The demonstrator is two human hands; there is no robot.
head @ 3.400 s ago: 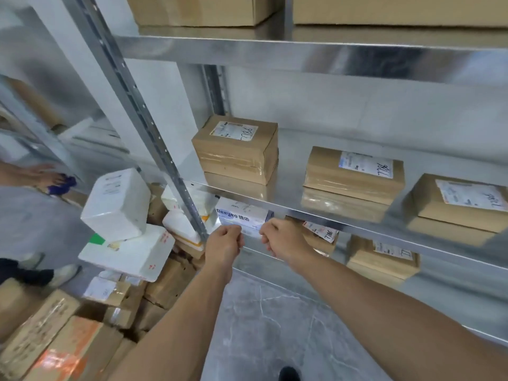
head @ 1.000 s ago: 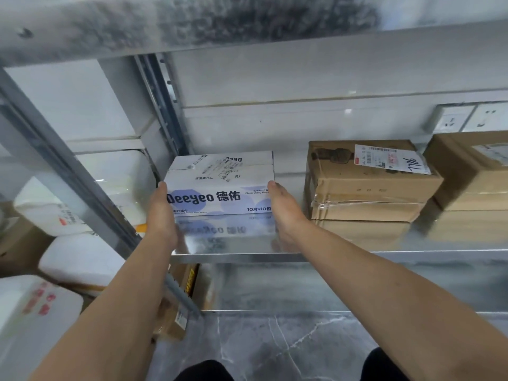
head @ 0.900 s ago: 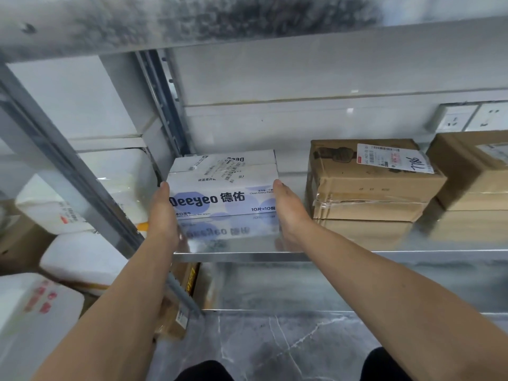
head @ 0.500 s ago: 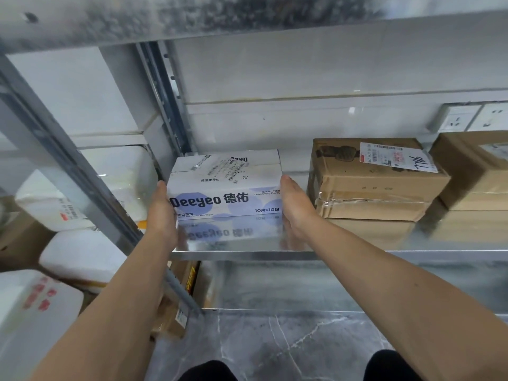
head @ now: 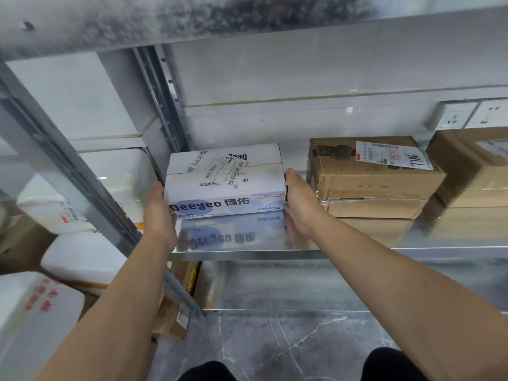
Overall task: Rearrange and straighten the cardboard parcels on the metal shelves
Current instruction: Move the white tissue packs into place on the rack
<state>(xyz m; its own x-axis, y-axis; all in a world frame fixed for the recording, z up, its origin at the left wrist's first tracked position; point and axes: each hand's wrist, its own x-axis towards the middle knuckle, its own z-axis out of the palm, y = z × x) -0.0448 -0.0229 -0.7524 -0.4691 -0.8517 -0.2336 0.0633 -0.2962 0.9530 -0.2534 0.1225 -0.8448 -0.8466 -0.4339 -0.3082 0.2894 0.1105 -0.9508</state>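
A white "Deeyeo" box [head: 225,182] with a torn shipping label lies flat at the left end of the shiny metal shelf [head: 357,250], mirrored in its surface. My left hand [head: 159,215] lies flat against the box's left end, thumb at the top edge. My right hand [head: 299,204] presses its straight fingers against the right end. A brown cardboard parcel [head: 368,177] with a label marked "786" lies just right of my right hand. A second brown parcel [head: 472,166] sits at the right edge, cut off by the frame.
A slanted metal upright [head: 68,166] stands left of my left arm. Behind it, white foam parcels [head: 82,259] and brown boxes are piled on the floor. Wall sockets [head: 467,115] sit behind the right parcel. Another shelf [head: 247,20] hangs close overhead, and one [head: 275,287] lies below.
Earlier I gripped the white box at a lower shelf's edge. Over the last second it has slid slightly back and right on this shelf, with both hands following.
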